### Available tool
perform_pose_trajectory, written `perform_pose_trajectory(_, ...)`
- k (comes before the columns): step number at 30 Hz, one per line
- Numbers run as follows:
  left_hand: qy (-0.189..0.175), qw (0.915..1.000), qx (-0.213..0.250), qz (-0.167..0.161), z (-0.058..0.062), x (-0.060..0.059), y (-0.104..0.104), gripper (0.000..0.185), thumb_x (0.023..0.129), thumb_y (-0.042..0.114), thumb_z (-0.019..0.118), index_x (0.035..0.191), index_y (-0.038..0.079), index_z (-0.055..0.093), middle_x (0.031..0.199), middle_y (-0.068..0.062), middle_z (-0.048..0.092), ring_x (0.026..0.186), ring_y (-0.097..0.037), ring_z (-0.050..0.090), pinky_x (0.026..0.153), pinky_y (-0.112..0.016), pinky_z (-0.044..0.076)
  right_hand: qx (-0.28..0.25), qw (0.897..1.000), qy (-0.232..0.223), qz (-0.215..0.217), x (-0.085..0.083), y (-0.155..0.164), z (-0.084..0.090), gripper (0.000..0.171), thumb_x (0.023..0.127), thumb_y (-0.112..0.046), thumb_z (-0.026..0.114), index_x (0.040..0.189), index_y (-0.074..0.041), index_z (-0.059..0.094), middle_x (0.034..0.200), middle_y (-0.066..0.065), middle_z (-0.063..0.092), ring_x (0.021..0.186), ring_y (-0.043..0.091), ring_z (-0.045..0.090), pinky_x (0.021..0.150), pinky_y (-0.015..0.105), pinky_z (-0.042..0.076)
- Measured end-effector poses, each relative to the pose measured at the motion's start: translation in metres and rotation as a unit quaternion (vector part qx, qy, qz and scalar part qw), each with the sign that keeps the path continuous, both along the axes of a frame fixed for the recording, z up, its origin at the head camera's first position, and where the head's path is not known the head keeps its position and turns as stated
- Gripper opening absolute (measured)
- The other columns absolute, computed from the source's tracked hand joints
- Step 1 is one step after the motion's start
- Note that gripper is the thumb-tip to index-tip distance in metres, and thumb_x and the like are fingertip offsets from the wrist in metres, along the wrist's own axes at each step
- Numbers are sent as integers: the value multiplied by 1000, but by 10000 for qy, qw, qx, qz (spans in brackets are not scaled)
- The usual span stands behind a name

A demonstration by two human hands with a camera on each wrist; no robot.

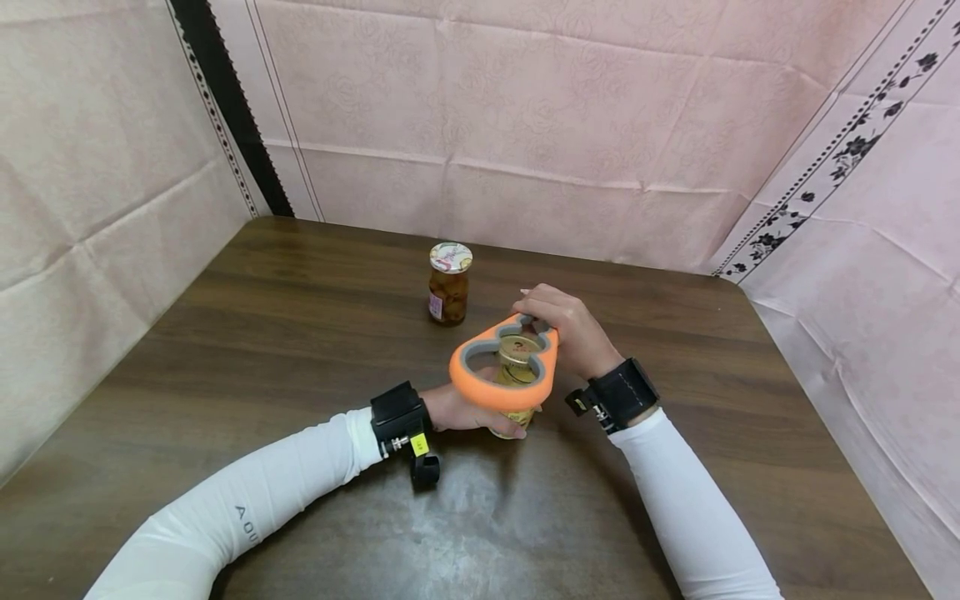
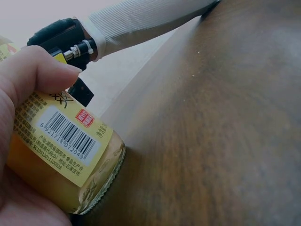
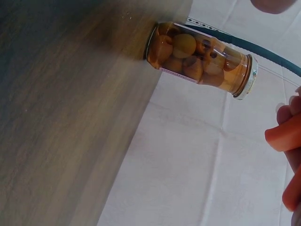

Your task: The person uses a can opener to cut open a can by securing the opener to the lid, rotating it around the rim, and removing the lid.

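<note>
A glass jar (image 1: pixel 516 375) with a yellow label and gold lid stands near the table's middle. My left hand (image 1: pixel 461 410) grips its body; the left wrist view shows my thumb (image 2: pixel 40 70) pressed on the yellow barcode label of the jar (image 2: pixel 61 155). An orange multi-ring jar opener (image 1: pixel 504 364) sits over the lid. My right hand (image 1: pixel 566 329) grips the opener's narrow far end, and orange bits of the opener (image 3: pixel 284 134) show at the right wrist view's edge.
A second jar (image 1: pixel 448 283) of brown preserved fruit with a patterned lid stands behind, also the jar (image 3: pixel 200 59) in the right wrist view. The brown wooden table (image 1: pixel 247 333) is walled by pink cloth (image 1: pixel 525 125) on three sides.
</note>
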State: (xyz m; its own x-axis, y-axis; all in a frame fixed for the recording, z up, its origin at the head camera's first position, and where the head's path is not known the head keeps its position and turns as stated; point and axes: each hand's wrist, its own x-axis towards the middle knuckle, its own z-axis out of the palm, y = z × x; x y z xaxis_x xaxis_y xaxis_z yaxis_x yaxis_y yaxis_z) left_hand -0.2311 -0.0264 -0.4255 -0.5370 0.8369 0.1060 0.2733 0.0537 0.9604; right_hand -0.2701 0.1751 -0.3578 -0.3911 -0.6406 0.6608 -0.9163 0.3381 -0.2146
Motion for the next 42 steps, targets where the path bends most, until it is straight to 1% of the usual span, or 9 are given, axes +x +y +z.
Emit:
perform_pose_trajectory(3,-262,9995,-190,-7,1,3,1,46,88,6,77,130,1,59,129,-17,65,113,-14,61,100,-31,50,-40,10000,42,-43,0,1,-1,16,86,4,73,101,-2,72,95,9,70,92,20,63,83,38,56)
perform_pose_trajectory(10,-676,9969,-383,141,-1,5,0,42,89,5,75,128,5,61,129,-17,65,110,-13,62,96,-30,51,-189,9998,51,-83,-1,3,-3,17,83,1,78,99,-1,72,88,9,68,81,17,59,69,34,52)
perform_pose_trajectory(16,-739,9969,-158,222,-1,6,2,46,86,2,76,128,3,58,127,-19,65,108,-15,64,96,-30,51,-314,9994,3,-111,-1,4,-4,20,81,-1,80,99,-1,71,86,9,68,78,17,59,66,34,52)
perform_pose_trajectory(20,-836,9964,-54,162,-1,5,3,48,87,0,75,130,-1,55,128,-21,63,106,-14,63,97,-30,50,-337,9992,-91,-207,0,4,-5,21,79,-2,82,97,-1,71,86,10,69,77,17,61,66,34,53)
perform_pose_trajectory(26,-917,9958,10,80,-2,5,3,48,87,-2,74,131,-4,55,128,-25,61,103,-12,63,96,-29,50,-418,9973,-409,-446,3,4,-5,23,78,7,77,97,-2,68,83,10,69,69,15,59,63,31,52)
perform_pose_trajectory(31,-784,9969,17,81,-3,4,3,45,86,-2,75,128,-3,57,126,-26,62,102,-12,63,96,-28,50,-540,9956,-517,-561,3,4,-5,31,75,11,75,100,-2,64,79,9,71,65,13,60,60,32,52)
perform_pose_trajectory(36,-633,9979,-82,106,-2,4,3,47,86,-2,76,129,-3,57,126,-24,63,104,-12,63,98,-28,50,-587,9947,-475,-701,4,5,-7,42,70,9,82,105,0,60,78,11,70,64,14,60,59,31,51)
perform_pose_trajectory(39,-587,9982,-90,67,-3,2,3,50,87,-1,76,132,-4,54,127,-23,63,106,-13,63,100,-30,49,-563,9939,-469,-828,5,6,-8,48,69,8,85,108,0,59,81,12,70,65,15,59,59,32,51)
perform_pose_trajectory(42,-591,9982,-85,18,-4,2,3,52,87,0,76,134,-3,53,127,-21,63,108,-14,63,101,-31,49,-511,9926,-514,-969,8,7,-8,53,69,7,87,112,0,57,88,14,72,71,19,65,63,36,55)
